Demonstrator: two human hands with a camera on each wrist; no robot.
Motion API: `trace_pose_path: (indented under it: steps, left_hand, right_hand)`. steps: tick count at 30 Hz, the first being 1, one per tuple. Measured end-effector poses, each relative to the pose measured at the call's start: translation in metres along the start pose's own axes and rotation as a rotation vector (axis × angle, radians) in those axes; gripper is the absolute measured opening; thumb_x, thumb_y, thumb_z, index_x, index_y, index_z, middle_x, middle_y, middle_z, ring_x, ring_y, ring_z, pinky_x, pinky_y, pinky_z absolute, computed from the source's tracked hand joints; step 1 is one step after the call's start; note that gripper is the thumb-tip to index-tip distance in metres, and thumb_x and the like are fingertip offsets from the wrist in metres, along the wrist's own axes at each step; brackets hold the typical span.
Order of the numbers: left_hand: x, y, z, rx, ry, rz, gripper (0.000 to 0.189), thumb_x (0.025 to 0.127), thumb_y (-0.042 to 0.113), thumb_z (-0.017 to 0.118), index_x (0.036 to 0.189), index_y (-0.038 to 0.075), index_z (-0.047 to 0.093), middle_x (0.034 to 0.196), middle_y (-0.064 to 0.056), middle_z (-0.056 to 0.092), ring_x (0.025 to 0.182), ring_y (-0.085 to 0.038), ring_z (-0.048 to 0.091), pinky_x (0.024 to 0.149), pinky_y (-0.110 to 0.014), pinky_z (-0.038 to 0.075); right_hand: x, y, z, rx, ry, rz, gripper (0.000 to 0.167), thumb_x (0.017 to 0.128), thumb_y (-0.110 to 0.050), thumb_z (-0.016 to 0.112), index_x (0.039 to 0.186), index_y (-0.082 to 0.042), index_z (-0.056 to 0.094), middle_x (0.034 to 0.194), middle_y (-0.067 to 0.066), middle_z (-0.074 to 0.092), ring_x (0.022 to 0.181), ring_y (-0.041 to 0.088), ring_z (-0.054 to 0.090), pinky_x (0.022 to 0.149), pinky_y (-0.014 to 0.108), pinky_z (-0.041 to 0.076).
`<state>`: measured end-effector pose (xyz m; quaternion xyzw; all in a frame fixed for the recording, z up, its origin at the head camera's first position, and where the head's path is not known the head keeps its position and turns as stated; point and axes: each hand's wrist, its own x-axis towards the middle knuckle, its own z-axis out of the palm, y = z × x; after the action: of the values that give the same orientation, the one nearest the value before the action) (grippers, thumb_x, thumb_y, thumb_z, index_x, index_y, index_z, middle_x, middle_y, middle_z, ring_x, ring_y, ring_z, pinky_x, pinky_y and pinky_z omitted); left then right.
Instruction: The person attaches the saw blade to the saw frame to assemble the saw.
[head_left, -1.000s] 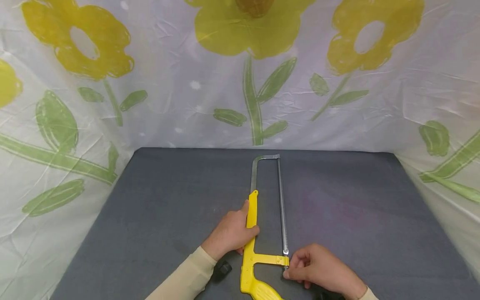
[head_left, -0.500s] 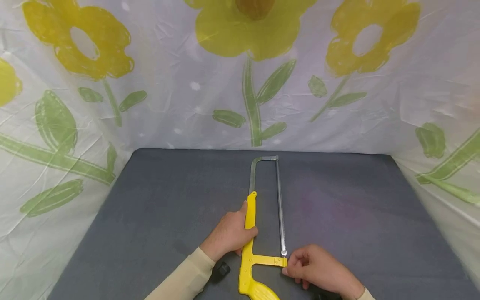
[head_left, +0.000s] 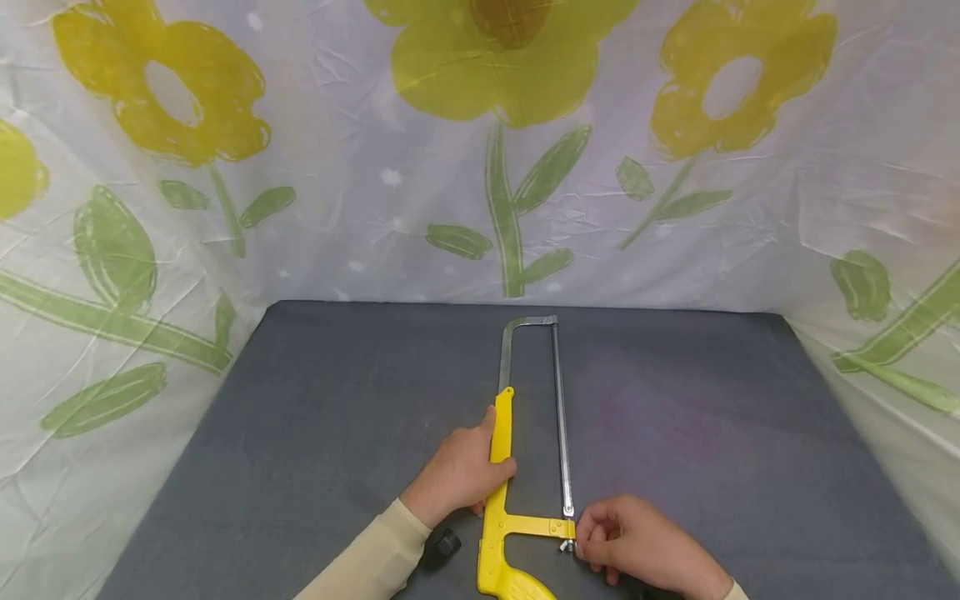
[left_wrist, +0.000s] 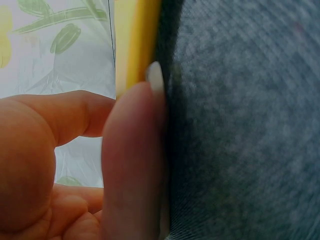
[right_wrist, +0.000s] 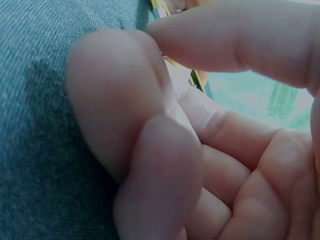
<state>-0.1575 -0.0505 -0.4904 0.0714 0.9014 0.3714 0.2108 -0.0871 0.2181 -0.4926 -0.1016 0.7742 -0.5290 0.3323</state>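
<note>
Yellow hacksaw (head_left: 492, 530), just 1: left hand (head_left: 465, 468) grips its frame (head_left: 502, 429), right hand (head_left: 637, 537) curled right by 1 silver wing nut (head_left: 566, 547), can't tell if it's pinching it.

Your hacksaw (head_left: 496, 500) runs out of the head view and shows only in part at the wrists.
The handle (head_left: 522, 586) is cut off by the bottom edge, your left hand (head_left: 461, 471) hides a stretch of the yellow frame (head_left: 504, 425), and the teeth of the blade (head_left: 562, 421) are too small to make out. You can't tell whether your right hand (head_left: 626, 533) touches the tiny wing nut (head_left: 566, 547). The left wrist view blurs the frame.
</note>
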Motion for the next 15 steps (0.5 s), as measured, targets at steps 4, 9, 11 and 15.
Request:
trace_pose_path:
  steps: [4, 9, 11, 15]
  left_hand:
    - [-0.0009, 0.0001, 0.0002, -0.004, 0.003, 0.0, 0.094, 0.097, 0.025, 0.071, 0.172, 0.001, 0.018, 0.063, -0.006, 0.063, 0.036, -0.016, 0.056, 0.04, -0.027, 0.051]
    - [-0.0013, 0.0005, 0.0008, 0.005, 0.01, -0.005, 0.094, 0.097, 0.024, 0.071, 0.172, 0.001, 0.019, 0.064, -0.006, 0.063, 0.036, -0.016, 0.056, 0.04, -0.027, 0.051]
    - [-0.0013, 0.0008, 0.0011, 0.008, 0.012, -0.008, 0.094, 0.097, 0.024, 0.071, 0.172, 0.001, 0.019, 0.064, -0.006, 0.063, 0.036, -0.016, 0.056, 0.04, -0.027, 0.051]
    - [-0.001, 0.0016, 0.0014, 0.009, 0.016, -0.01, 0.094, 0.097, 0.024, 0.071, 0.172, 0.001, 0.02, 0.065, -0.006, 0.063, 0.037, -0.016, 0.056, 0.041, -0.027, 0.051]
  right_hand:
    - [0.0007, 0.0007, 0.0007, 0.011, 0.004, 0.017, 0.008, 0.096, -0.012, 0.076, 0.094, -0.004, 0.075, 0.073, 0.001, 0.065, 0.058, 0.014, 0.06, 0.054, 0.029, 0.055]
    - [0.0018, 0.0016, 0.0014, 0.023, 0.009, 0.011, 0.008, 0.095, -0.009, 0.076, 0.093, -0.002, 0.072, 0.072, 0.001, 0.064, 0.057, 0.013, 0.059, 0.053, 0.029, 0.054]
    - [0.0021, 0.0021, 0.0013, 0.022, 0.012, 0.005, 0.009, 0.094, -0.009, 0.077, 0.092, -0.002, 0.072, 0.072, 0.001, 0.064, 0.057, 0.013, 0.059, 0.053, 0.028, 0.054]
    - [0.0022, 0.0029, 0.0006, 0.013, 0.017, 0.004, 0.009, 0.092, -0.009, 0.08, 0.09, -0.003, 0.074, 0.072, 0.001, 0.067, 0.056, 0.012, 0.059, 0.053, 0.028, 0.054]
